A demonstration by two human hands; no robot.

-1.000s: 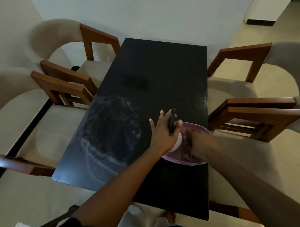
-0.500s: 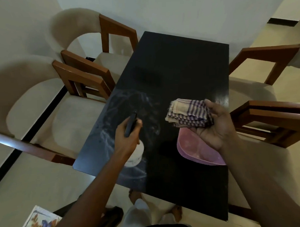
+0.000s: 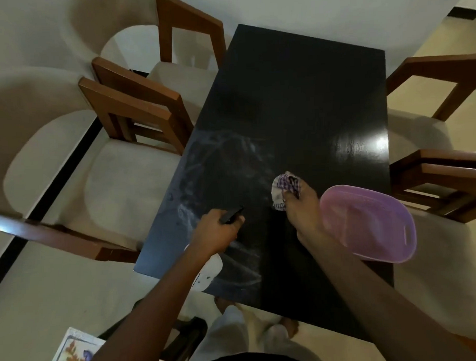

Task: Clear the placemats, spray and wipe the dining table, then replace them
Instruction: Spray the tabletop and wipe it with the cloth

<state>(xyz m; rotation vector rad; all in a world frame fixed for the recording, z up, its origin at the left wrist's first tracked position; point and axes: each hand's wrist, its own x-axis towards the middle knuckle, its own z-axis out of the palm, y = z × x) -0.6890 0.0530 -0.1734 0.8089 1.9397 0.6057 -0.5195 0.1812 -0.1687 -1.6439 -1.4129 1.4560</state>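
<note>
Table (image 3: 296, 97) has no mats on it. A floral placemat (image 3: 73, 353) lies off the near-left corner, probably parked clear of the spray. Left grip (image 3: 217, 232) is curled round the spray bottle (image 3: 210, 270) at the near-left edge, black head poking past the fingers toward the white smears (image 3: 217, 159). Right grip (image 3: 299, 205) pinches the bunched checked cloth (image 3: 284, 188), down on the table mid-width just beside the smears. Looks set to wipe. Pink basin (image 3: 368, 224) sits at the right edge, out of the wipe path.
</note>
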